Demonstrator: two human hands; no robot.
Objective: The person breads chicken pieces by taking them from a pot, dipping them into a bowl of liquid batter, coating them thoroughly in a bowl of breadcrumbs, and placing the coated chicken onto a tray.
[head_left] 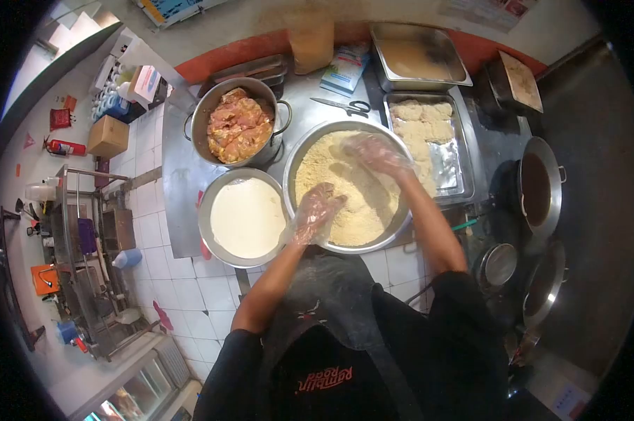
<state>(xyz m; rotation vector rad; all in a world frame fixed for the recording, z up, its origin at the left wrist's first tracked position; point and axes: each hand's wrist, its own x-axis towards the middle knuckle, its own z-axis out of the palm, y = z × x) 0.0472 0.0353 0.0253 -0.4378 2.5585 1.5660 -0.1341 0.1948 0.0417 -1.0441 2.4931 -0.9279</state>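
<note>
The crumbs (355, 226) in the bowl (345, 125), centre of the frame, look light and loose, best scooped from beneath; left hand (319, 210) half-curls, right hand (377, 153) blurs, any grip unclear

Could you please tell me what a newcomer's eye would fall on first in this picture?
Probably the wide metal bowl of pale yellow crumbs at the centre, with the plastic-gloved left hand and right hand over it. To its left stand a pot of raw-looking meat and a bowl of creamy liquid. To its right, a tray holds crumb-coated pieces.
</note>
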